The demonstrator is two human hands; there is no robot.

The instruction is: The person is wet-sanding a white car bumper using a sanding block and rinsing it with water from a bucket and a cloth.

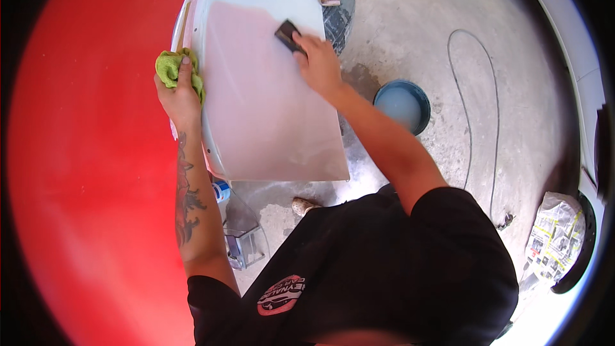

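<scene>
A large car body panel (269, 109) lies below my hands, whitish at the far end and dull pink over most of its face. My right hand (319, 64) is closed on a small black sanding block (287, 34), which rests on the panel near its right edge. At the panel's left edge, my left hand (179, 94) grips a bunched green cloth (169, 68), thumb on top. Part of the cloth hangs down between the hand and the panel.
A bright red car body (96, 154) fills the left side. Right of the panel, a dark bucket (423, 99) of cloudy water stands on the concrete floor. A thin cable (469, 122) loops beyond it. A light-coloured car (564, 6) borders the right, with a printed plastic cover (556, 234) by its wheel.
</scene>
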